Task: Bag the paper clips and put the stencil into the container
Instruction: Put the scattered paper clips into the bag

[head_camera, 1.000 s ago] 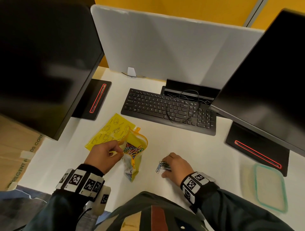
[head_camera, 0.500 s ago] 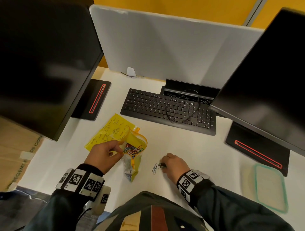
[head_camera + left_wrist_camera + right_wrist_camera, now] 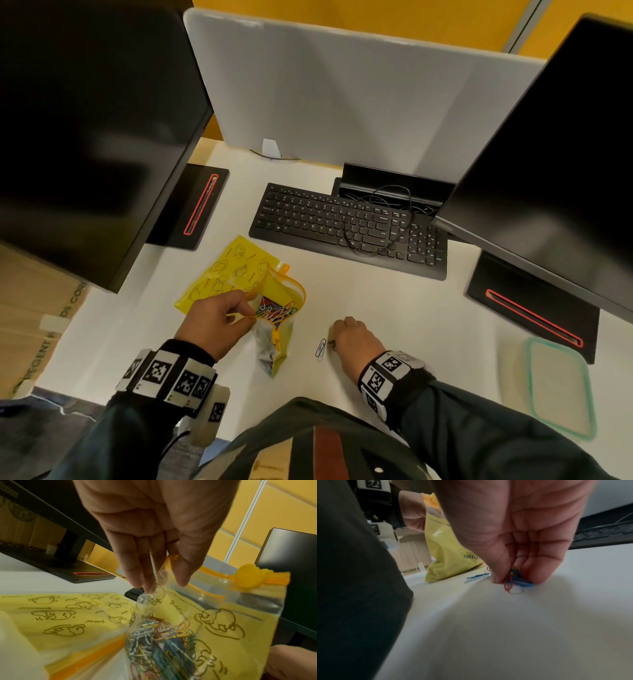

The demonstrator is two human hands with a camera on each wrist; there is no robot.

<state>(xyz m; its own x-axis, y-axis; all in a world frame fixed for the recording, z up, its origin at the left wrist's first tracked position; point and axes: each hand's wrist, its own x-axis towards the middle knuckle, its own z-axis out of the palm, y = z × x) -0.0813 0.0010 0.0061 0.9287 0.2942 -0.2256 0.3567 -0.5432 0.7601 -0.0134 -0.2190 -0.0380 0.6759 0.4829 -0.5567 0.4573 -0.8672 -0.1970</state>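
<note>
My left hand (image 3: 248, 308) pinches the clear lip of a yellow zip bag (image 3: 284, 301) and holds its mouth open; in the left wrist view the left hand (image 3: 163, 584) is above the coloured paper clips (image 3: 159, 639) inside. My right hand (image 3: 334, 339) is down on the white desk, fingertips pinching a few red and blue clips (image 3: 513, 578). One blue clip (image 3: 321, 348) lies loose just left of that hand, and the right wrist view shows this clip (image 3: 476, 578) too. A flat yellow sheet with cartoon drawings (image 3: 226, 270) lies under the bag.
A clear container with a teal rim (image 3: 529, 377) sits at the desk's right edge. A black keyboard (image 3: 342, 222) with a looped cable lies behind the work area. Two dark monitors (image 3: 85, 137) on stands flank the desk. A cardboard box (image 3: 30, 325) is at the left.
The right hand slid slightly left and towards me, gathering the clip cluster under its fingertips and leaving one blue clip apart. The left hand keeps holding the bag open.
</note>
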